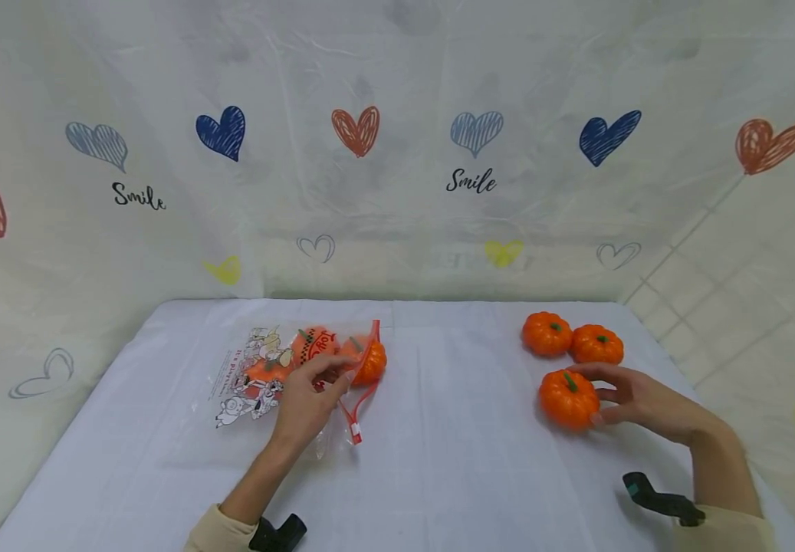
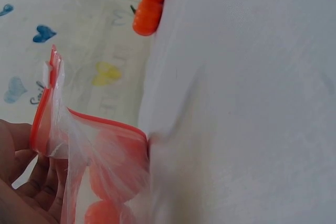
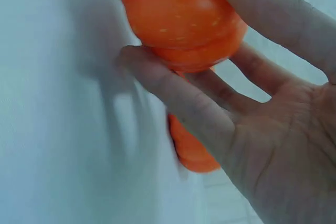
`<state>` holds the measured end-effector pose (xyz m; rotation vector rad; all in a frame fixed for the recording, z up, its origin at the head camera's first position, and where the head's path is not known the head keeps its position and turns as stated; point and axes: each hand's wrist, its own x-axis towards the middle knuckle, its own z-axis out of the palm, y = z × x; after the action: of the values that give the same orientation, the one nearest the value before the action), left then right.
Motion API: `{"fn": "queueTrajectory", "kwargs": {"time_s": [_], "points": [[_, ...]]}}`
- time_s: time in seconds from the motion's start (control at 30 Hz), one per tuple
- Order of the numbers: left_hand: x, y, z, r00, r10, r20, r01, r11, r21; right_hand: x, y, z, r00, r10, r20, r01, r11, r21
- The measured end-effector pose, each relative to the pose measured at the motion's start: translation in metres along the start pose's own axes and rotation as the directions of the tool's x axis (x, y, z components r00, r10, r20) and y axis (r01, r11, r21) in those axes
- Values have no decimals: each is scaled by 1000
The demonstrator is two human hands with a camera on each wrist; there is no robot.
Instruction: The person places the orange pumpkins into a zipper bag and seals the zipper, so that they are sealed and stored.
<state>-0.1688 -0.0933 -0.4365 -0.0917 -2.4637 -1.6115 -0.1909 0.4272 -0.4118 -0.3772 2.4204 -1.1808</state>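
Observation:
My left hand (image 1: 309, 399) pinches the opening edge of a clear printed zip bag (image 1: 197, 429), close to its red zip strip (image 1: 368, 395). Several small orange pumpkins show through the plastic, one pumpkin (image 1: 372, 363) right at the mouth. The left wrist view has the bag's mouth (image 2: 107, 121) standing parted, thumb and fingers on its edge. On the right side, my right hand (image 1: 652, 402) grips another orange pumpkin (image 1: 568, 402) with a green stem. In the right wrist view, fingers and thumb surround this pumpkin (image 3: 178, 14) close over the white cloth.
Two more pumpkins, one left (image 1: 546, 334) and one right (image 1: 597, 344), sit side by side behind the right hand. A white cloth (image 1: 466, 452) covers the table. Behind it hangs a pale sheet (image 1: 397, 61) printed with hearts. Black wrist mounts (image 1: 662, 498) stick out by both sleeves.

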Motion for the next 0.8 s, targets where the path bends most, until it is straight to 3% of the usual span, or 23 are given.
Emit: {"fn": "queueTrajectory", "kwargs": {"time_s": [0.33, 0.8], "points": [[-1, 1, -1, 1000, -2, 8, 2, 1000, 0, 18, -7, 15, 997, -12, -71, 12, 1000, 10], [0, 0, -1, 1000, -3, 5, 3, 1000, -1, 39, -22, 36, 998, -29, -62, 34, 997, 74]]}}
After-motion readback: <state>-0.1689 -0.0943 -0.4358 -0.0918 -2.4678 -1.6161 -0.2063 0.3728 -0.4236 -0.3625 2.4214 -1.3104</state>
